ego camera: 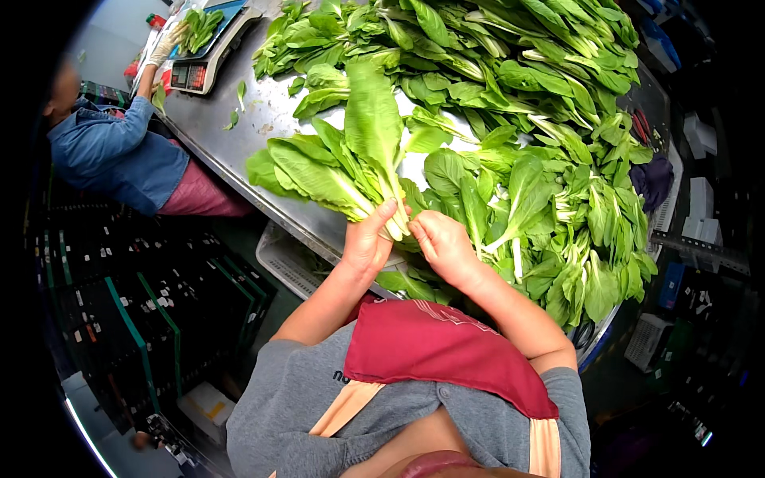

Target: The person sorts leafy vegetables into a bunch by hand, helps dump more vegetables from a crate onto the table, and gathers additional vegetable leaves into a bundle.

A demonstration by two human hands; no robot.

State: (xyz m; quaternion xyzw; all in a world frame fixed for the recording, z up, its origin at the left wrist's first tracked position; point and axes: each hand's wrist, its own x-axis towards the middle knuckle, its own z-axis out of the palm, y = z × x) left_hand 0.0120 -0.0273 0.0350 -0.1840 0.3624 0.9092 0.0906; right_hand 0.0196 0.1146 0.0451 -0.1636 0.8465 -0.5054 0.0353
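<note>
My left hand (pixel 369 242) grips a bunch of leafy greens (pixel 323 167) by its pale stems, the leaves fanning up and to the left over the metal table. One large leaf (pixel 373 113) stands upright out of the bunch. Close beside the stem ends is my right hand (pixel 443 245), its fingers curled and thumb against the forefinger; whether anything lies between them cannot be told. Loose greens (pixel 520 197) lie just beyond and to the right of my right hand. A larger heap of greens (pixel 478 54) covers the far part of the table.
The metal table (pixel 233 137) bears a weighing scale (pixel 209 60) at the far left, where a co-worker's gloved hand (pixel 167 45) holds greens. A white plastic basket (pixel 287 263) sits below the near edge. Red-handled scissors (pixel 641 126) and a dark cloth (pixel 652 182) lie at the right.
</note>
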